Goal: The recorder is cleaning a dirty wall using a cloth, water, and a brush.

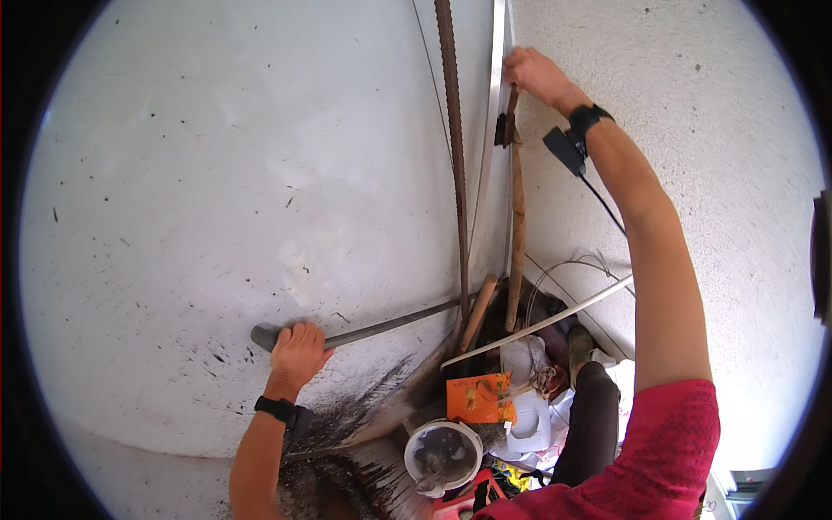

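My left hand point(299, 354) is wrapped around a long dark pole point(396, 321), just below its thicker grey end. The pole slants along the white wall toward the corner. Higher up, my right hand point(539, 77) grips the upper end of a rusty metal piece point(511, 117) in the corner. Its fingertips are partly hidden and slightly blurred. Directly beneath that piece stands an upright wooden handle point(517, 240); whether the two are joined, I cannot tell. Left of them, a long rusty bar with ribbed edges point(455, 130) leans beside a pale metal strip point(487, 130).
A white pole point(539, 322) crosses the corner above a shorter wooden handle point(480, 312) and looped wire point(572, 263). Below are an orange packet point(478, 398), a bucket of murky water point(480, 448), a white foam piece point(523, 429) and my boot point(580, 348).
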`<state>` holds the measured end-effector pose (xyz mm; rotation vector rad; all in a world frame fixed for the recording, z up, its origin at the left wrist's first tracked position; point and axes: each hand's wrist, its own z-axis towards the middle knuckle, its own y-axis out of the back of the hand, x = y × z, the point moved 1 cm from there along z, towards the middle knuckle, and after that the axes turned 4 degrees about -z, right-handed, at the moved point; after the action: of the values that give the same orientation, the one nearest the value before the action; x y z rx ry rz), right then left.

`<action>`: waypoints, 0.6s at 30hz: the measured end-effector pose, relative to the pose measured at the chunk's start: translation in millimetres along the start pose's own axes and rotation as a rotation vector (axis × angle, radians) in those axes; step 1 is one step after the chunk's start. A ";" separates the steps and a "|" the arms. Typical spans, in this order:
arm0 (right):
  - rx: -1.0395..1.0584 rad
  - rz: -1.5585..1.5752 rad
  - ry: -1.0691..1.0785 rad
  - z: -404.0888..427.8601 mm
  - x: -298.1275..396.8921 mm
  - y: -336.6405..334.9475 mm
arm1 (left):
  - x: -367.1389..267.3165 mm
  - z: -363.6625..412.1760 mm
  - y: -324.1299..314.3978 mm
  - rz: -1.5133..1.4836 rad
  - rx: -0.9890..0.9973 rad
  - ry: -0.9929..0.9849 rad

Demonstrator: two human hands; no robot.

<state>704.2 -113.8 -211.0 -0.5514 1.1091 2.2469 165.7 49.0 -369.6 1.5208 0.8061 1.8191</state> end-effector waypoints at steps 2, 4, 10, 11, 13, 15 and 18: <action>0.005 0.062 -0.102 -22.2 2.3 -11.1 | -0.7 2.7 -1.1 0.003 -0.014 -0.007; 0.008 0.112 -0.172 -34.6 1.7 -18.8 | 0.8 3.0 -1.0 0.032 -0.042 0.002; 0.031 0.026 0.044 -49.8 79.5 -60.5 | -0.8 2.3 3.0 -0.029 -0.038 0.025; 0.044 0.023 0.038 -58.4 95.1 -68.3 | -0.8 1.7 3.7 -0.025 -0.036 0.020; 0.080 0.052 -0.011 -78.0 122.2 -79.2 | -1.8 -3.7 8.9 -0.032 -0.019 0.048; 0.126 0.073 -0.053 -103.9 145.6 -92.3 | -3.8 -1.1 6.3 -0.045 -0.008 0.052; 0.186 0.108 -0.101 -135.4 173.1 -92.4 | -4.1 4.1 1.1 -0.065 0.055 0.052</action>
<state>648.6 -125.1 -442.5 -0.3057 1.3063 2.2044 170.3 45.3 -370.5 1.4691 0.9274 1.8092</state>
